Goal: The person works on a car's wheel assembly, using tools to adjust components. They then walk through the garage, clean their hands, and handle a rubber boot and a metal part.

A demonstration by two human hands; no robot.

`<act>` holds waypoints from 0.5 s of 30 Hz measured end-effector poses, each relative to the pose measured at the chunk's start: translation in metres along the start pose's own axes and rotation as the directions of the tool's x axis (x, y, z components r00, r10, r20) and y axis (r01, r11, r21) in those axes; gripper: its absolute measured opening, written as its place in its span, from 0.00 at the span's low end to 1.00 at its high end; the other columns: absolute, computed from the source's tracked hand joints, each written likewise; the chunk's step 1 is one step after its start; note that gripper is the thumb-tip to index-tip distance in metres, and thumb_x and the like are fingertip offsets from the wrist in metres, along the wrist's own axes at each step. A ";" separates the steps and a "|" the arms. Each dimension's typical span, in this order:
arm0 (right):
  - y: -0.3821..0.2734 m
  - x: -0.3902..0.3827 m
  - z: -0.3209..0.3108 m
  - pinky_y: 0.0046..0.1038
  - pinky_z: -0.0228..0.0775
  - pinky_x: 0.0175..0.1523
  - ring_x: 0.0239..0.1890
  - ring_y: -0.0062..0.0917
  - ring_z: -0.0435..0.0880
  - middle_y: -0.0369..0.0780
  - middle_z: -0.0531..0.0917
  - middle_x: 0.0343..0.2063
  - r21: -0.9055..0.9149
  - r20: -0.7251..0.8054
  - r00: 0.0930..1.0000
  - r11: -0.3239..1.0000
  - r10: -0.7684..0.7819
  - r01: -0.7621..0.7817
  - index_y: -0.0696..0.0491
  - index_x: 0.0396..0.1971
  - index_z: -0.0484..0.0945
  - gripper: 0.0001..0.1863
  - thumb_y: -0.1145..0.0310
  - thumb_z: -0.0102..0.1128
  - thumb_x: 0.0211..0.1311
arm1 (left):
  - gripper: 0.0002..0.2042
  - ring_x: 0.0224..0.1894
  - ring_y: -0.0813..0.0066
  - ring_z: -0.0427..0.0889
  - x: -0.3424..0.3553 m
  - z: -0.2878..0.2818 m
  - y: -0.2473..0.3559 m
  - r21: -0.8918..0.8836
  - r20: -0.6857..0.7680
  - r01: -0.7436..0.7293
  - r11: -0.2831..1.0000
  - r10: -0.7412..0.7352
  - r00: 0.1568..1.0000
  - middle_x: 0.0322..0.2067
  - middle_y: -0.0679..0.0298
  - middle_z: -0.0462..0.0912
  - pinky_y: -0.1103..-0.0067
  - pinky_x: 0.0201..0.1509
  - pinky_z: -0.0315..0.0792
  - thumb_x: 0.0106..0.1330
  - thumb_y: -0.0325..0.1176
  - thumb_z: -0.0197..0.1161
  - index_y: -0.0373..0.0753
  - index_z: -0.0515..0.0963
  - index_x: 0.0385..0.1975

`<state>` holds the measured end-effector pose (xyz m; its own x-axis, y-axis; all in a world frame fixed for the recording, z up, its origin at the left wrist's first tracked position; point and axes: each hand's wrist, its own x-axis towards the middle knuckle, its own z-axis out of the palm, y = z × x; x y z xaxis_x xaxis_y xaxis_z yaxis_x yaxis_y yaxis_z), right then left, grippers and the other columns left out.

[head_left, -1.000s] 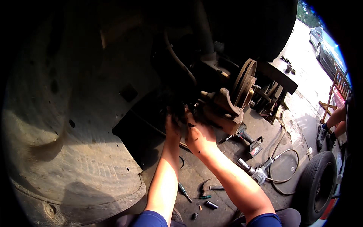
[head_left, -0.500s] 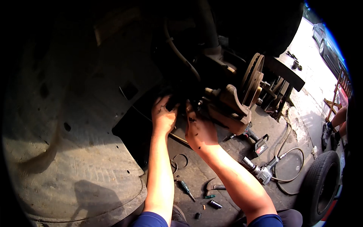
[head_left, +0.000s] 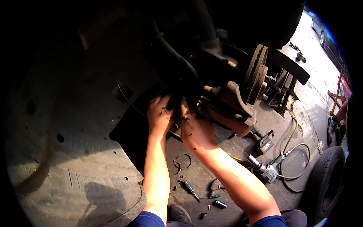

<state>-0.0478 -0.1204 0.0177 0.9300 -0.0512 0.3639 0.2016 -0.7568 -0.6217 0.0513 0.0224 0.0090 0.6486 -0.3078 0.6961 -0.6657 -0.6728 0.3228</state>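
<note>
Both my arms reach into the shadowed wheel well of a vehicle. My left hand (head_left: 160, 113) is bent, its fingers curling into the dark around a black part that I cannot make out. Close beside it, my right hand (head_left: 197, 128) is closed at the same dark spot, one finger pointing up and the others hidden. Black grease marks both hands. Just right of my right hand hangs a rusty brake caliper (head_left: 232, 108), with the worn brake disc (head_left: 257, 72) behind it. A hose (head_left: 172, 49) runs down above my hands.
A dirty wheel-arch liner (head_left: 75, 159) fills the left. On the floor lie a cordless power tool (head_left: 263, 140), an air impact wrench (head_left: 267, 172) with its hose, a screwdriver (head_left: 191, 189), a black socket (head_left: 220, 204) and metal rings (head_left: 182, 160). A tyre (head_left: 325, 185) stands at right, near another person's leg (head_left: 342, 112).
The view has shifted a little, so the caliper and floor tools sit slightly farther right. My hands stay close together at the same dark part, with only slight movement.
</note>
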 end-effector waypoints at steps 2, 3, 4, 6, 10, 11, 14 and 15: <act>-0.005 0.003 -0.003 0.45 0.84 0.41 0.37 0.49 0.90 0.54 0.88 0.40 0.011 0.077 0.996 0.999 0.036 -0.037 0.60 0.73 0.64 0.31 0.74 0.50 0.70 | 0.13 0.41 0.51 0.84 0.000 0.002 -0.003 -0.022 -0.008 0.012 1.000 -0.012 1.000 0.37 0.55 0.87 0.65 0.45 0.78 0.60 0.31 0.71 0.38 0.86 0.45; -0.008 0.005 -0.005 0.45 0.84 0.40 0.36 0.49 0.90 0.54 0.88 0.39 0.015 0.114 0.992 0.998 0.055 -0.057 0.61 0.72 0.65 0.31 0.73 0.50 0.70 | 0.14 0.40 0.50 0.83 0.000 0.005 -0.001 -0.051 -0.016 0.036 0.998 -0.037 0.999 0.37 0.54 0.86 0.64 0.45 0.78 0.59 0.30 0.69 0.38 0.85 0.45; -0.009 0.006 -0.003 0.44 0.84 0.40 0.35 0.49 0.90 0.53 0.88 0.38 0.011 0.077 0.996 0.999 0.045 -0.046 0.61 0.72 0.65 0.30 0.74 0.50 0.70 | 0.14 0.40 0.49 0.83 0.000 0.008 0.000 -0.079 -0.023 0.061 0.995 -0.063 0.998 0.36 0.54 0.85 0.63 0.44 0.77 0.58 0.29 0.68 0.38 0.85 0.45; -0.009 0.010 0.001 0.42 0.84 0.38 0.34 0.48 0.90 0.52 0.88 0.36 0.001 0.003 1.000 1.000 0.025 -0.025 0.61 0.70 0.67 0.29 0.74 0.51 0.70 | 0.14 0.40 0.49 0.82 0.000 0.011 -0.002 -0.106 -0.002 0.110 0.988 -0.111 0.994 0.36 0.54 0.85 0.64 0.44 0.77 0.59 0.28 0.67 0.38 0.84 0.45; -0.010 0.022 0.005 0.38 0.85 0.36 0.34 0.44 0.91 0.51 0.88 0.35 -0.060 -0.019 1.000 0.998 0.023 -0.024 0.62 0.63 0.72 0.24 0.75 0.55 0.67 | 0.15 0.42 0.49 0.82 -0.001 0.011 0.000 -0.152 0.009 0.113 0.982 -0.113 0.994 0.39 0.54 0.85 0.64 0.45 0.78 0.59 0.28 0.68 0.39 0.84 0.47; -0.013 0.026 0.004 0.37 0.85 0.35 0.34 0.43 0.91 0.50 0.88 0.35 -0.076 0.007 0.999 0.996 0.050 -0.049 0.62 0.61 0.73 0.22 0.76 0.56 0.67 | 0.14 0.44 0.52 0.83 -0.001 0.011 -0.003 -0.169 0.028 0.130 0.977 -0.127 0.991 0.41 0.54 0.85 0.66 0.47 0.78 0.63 0.28 0.67 0.39 0.84 0.48; -0.017 0.034 0.006 0.35 0.86 0.36 0.35 0.39 0.92 0.48 0.88 0.35 -0.119 0.063 0.995 0.990 0.079 -0.071 0.61 0.53 0.77 0.17 0.76 0.60 0.65 | 0.13 0.47 0.57 0.85 -0.004 0.010 -0.010 -0.154 0.067 0.139 0.978 -0.130 0.989 0.45 0.55 0.85 0.70 0.50 0.78 0.70 0.29 0.64 0.37 0.84 0.52; -0.019 0.038 0.004 0.34 0.87 0.37 0.36 0.38 0.92 0.47 0.89 0.36 -0.137 0.074 0.994 0.988 0.081 -0.071 0.61 0.51 0.78 0.15 0.76 0.61 0.65 | 0.13 0.47 0.58 0.85 -0.002 0.009 -0.006 -0.113 0.068 0.104 0.988 -0.097 0.993 0.45 0.55 0.85 0.70 0.50 0.78 0.70 0.29 0.63 0.36 0.83 0.52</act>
<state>-0.0154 -0.1058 0.0405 0.9635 -0.0642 0.2598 0.0915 -0.8334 -0.5451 0.0573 0.0217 -0.0002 0.7333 -0.2862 0.6167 -0.6322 -0.6209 0.4635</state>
